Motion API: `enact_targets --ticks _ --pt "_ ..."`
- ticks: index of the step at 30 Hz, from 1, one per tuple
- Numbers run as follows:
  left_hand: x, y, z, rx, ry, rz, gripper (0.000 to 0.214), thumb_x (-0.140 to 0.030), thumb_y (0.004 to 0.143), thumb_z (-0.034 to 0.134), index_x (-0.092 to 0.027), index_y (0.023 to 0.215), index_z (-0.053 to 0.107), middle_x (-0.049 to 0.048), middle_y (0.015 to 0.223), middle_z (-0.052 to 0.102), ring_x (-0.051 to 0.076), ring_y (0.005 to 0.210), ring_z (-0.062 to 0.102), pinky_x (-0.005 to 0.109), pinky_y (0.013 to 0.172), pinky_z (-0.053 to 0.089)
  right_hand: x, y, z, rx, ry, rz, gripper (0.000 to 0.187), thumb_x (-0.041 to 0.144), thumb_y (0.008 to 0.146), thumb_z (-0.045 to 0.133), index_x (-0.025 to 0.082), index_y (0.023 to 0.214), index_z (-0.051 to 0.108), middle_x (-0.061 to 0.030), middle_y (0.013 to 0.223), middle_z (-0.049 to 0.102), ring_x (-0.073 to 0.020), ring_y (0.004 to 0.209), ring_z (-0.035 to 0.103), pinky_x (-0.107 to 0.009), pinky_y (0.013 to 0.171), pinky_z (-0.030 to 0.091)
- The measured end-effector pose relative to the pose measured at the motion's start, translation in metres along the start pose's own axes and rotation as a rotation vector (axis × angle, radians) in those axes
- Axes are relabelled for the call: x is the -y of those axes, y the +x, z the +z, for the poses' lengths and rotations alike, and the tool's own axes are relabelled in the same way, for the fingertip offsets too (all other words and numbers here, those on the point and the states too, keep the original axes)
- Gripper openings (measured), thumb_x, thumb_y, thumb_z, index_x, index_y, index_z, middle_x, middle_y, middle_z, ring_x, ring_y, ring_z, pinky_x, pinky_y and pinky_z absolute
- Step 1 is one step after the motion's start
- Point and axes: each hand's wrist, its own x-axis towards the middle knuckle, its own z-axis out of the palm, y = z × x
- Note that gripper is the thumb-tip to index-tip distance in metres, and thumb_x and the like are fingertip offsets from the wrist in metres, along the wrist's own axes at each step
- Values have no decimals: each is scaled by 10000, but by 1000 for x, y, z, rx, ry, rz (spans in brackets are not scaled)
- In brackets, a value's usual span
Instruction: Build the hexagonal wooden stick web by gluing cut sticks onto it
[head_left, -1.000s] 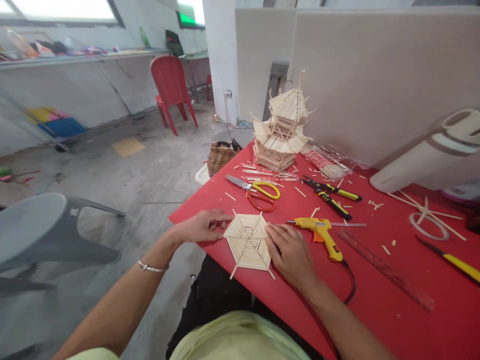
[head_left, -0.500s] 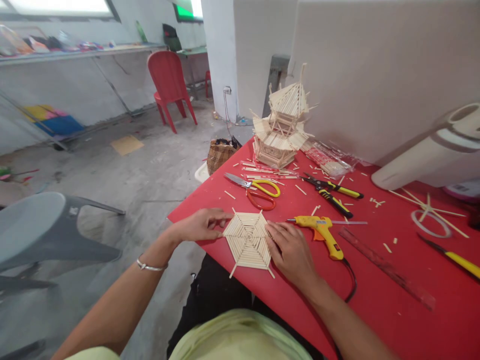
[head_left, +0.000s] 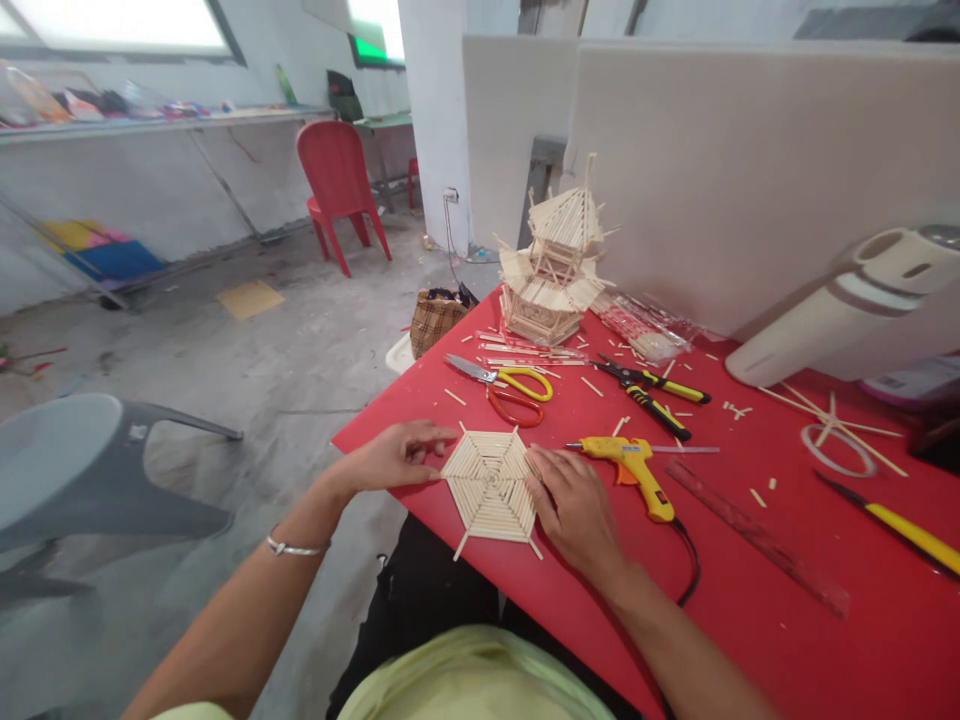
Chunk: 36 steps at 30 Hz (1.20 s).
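A flat hexagon of glued wooden sticks (head_left: 491, 487) lies near the front left corner of the red table (head_left: 750, 600). My left hand (head_left: 394, 457) pinches its left edge with curled fingers. On the hexagon's right edge rests my right hand (head_left: 574, 505), fingers bent and pressing it down. A yellow glue gun (head_left: 634, 468) lies just right of my right hand.
A stick pagoda model (head_left: 551, 265) stands at the table's back. Yellow-red scissors (head_left: 510, 390), black-yellow pliers (head_left: 652, 390), a ruler (head_left: 757, 540), a tape ring (head_left: 836, 450), a yellow-handled knife (head_left: 900, 525) and a white roll (head_left: 847, 310) lie around. A grey chair (head_left: 90, 470) stands left.
Both hands stay on the hexagon in the same grip. Only the camera view has shifted slightly.
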Motion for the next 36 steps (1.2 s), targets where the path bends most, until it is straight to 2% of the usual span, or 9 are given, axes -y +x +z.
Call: enact_targets --ticks 4,9,17,20,25,29,36 --pt "1 -17 5 -124 7 -5 461 -411 849 719 -158 1231 665 33 937 593 75 642 461 196 556 411 -2 -2 0 -75 3 -18 305 262 1020 475 164 1255 643 -77 1208 724 -240 1099 625 -418 1013 456" --pt "-7 -35 14 -198 143 9 229 -340 881 670 -162 1017 720 61 979 628 89 669 526 211 592 434 -2 -4 1 -124 -36 -5 280 253 1011 480 158 1193 670 -78 1065 749 -242 969 642 -398 909 488" --pt "-4 -26 23 -266 250 -16 160 -252 914 590 -177 833 707 47 899 650 144 792 607 247 715 452 1 -6 0 -90 -15 -29 283 194 993 459 156 1174 674 -90 1047 739 -244 973 635 -398 906 490" --pt "1 -24 24 -311 271 -25 140 -203 900 585 -181 830 705 41 899 659 145 794 617 246 708 445 2 -6 -1 -89 -3 -49 286 180 991 454 160 1172 675 -88 1033 739 -244 962 638 -402 899 493" --pt "2 -21 24 -357 277 -54 140 -215 901 584 -191 860 717 46 928 674 151 814 632 243 706 455 3 -6 -4 -133 2 -48 263 175 992 468 154 1135 688 -76 963 743 -227 883 642 -374 828 495" --pt "2 -16 20 -336 279 -50 165 -209 909 565 -194 890 728 54 955 681 156 822 633 252 731 466 1 -7 -7 -178 -2 -40 259 170 990 485 161 1152 688 -68 962 748 -213 880 651 -356 835 490" --pt "3 -11 12 -259 254 -35 223 -196 929 513 -199 921 736 50 956 673 152 836 641 239 730 460 1 -4 -10 -170 10 -49 236 197 996 501 165 1128 693 -68 945 747 -207 892 661 -355 849 497"
